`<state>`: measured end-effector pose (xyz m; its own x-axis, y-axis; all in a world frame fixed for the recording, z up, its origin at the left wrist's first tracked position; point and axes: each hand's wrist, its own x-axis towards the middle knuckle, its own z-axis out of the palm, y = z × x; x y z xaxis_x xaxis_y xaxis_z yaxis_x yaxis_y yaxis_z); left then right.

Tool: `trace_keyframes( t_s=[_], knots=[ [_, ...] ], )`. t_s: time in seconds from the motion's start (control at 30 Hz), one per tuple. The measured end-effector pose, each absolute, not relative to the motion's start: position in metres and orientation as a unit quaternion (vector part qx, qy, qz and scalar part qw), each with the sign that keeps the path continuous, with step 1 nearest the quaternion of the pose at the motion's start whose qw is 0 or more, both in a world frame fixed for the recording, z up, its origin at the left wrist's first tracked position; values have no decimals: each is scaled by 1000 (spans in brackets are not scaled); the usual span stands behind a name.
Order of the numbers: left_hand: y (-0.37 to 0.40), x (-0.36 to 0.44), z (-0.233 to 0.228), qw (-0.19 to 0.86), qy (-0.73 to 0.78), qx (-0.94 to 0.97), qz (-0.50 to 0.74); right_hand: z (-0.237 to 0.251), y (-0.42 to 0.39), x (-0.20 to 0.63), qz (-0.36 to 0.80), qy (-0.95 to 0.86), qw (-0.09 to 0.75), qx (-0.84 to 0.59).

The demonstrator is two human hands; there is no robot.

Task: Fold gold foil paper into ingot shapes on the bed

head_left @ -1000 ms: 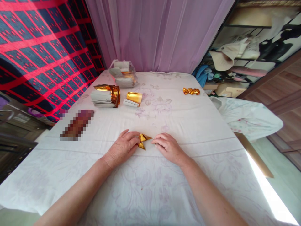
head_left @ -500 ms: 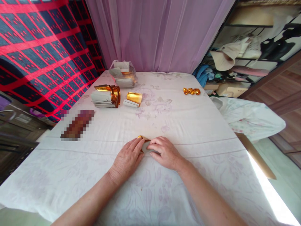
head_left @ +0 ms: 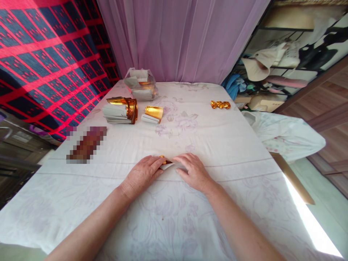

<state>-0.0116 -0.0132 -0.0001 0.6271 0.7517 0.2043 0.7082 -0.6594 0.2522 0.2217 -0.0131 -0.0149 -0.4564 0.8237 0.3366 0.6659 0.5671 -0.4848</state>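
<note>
A small piece of gold foil paper (head_left: 167, 166) with a pale grey back lies partly folded on the cloth in front of me. My left hand (head_left: 145, 174) rests over its left part, fingers and thumb closed on it, hiding much of the sheet. The pointed right end of the paper sticks out toward my right hand (head_left: 194, 172). That hand sits just beside the tip, its thumb and fingers apart; whether a fingertip touches the paper is hard to tell.
Behind are a large stack of gold foil sheets (head_left: 119, 111), a smaller stack (head_left: 152, 114) and a clear plastic bag (head_left: 141, 85) of more sheets. Folded gold pieces (head_left: 220, 104) sit at the back right. A pixelated patch (head_left: 87, 145) covers something at left. White patterned cloth (head_left: 174, 224) covers the table.
My left hand has shifted slightly left with the paper. My right hand has moved a little apart from it, and the paper's pointed end now shows between the hands.
</note>
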Motion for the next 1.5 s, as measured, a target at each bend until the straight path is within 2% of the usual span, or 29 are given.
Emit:
trace_keyframes(
  t_s=[0.23, 0.47, 0.6, 0.83, 1.07, 1.23, 1.5],
  knots=[
    [-11, -19, -6, 63, 372, 916, 137, -16, -14, 215, 92, -865, 291, -398],
    [-29, -12, 0, -9, 452, 864, 222, -4, -20, 207, 38, -900, 246, -357],
    [-39, -15, -1, 10, 456, 861, 225, -1, -23, 203, 51, -907, 216, -358],
    [-40, -17, -9, 40, 411, 887, 207, -3, -24, 201, 69, -902, 231, -357],
    [-41, -22, -9, 86, 415, 886, 189, -2, -29, 197, 39, -910, 205, -359],
    [-41, -22, -10, 75, 406, 891, 190, -6, -29, 197, 38, -908, 216, -357],
    [-41, -18, -7, 107, 418, 877, 210, -14, -24, 192, 136, -857, 290, -405]
  ],
)
